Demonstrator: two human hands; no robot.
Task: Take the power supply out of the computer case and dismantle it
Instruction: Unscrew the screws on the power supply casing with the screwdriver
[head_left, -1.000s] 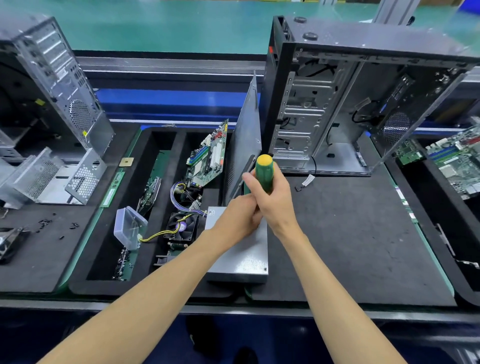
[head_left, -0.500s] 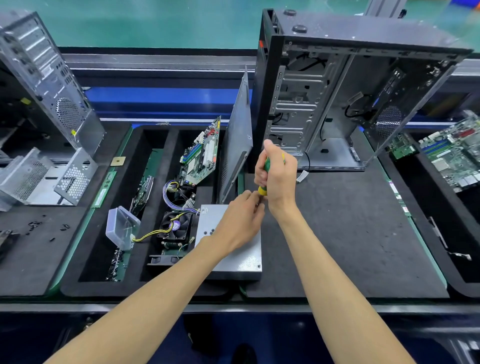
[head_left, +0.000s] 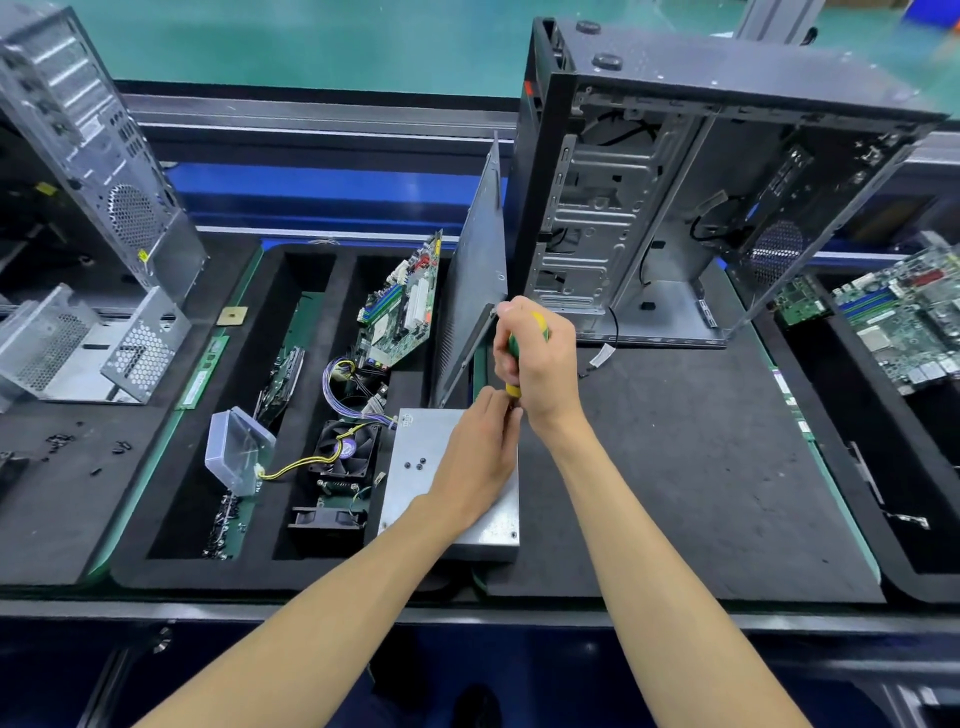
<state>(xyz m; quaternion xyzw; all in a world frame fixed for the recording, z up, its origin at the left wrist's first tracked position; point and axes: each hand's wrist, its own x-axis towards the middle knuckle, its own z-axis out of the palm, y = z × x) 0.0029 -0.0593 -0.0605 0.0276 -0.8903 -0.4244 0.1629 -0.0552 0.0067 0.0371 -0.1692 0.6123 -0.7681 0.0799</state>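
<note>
Power supply (head_left: 415, 467), a bare grey metal box, lies flat at the bench's near edge, out of the computer case (head_left: 675, 182) standing open behind it; right hand (head_left: 540, 364) wraps the green-and-yellow screwdriver (head_left: 511, 340) handle, tool held upright over the box's far right corner; left hand (head_left: 480, 457) rests on the lid, its fingertips closed at the shaft near the tip, which is hidden; judged step: loosening a cover screw; done well, the blade stays square and pressed down, the left hand steadying the box; three loose screws (head_left: 414, 463) sit on the lid and could roll off.
</note>
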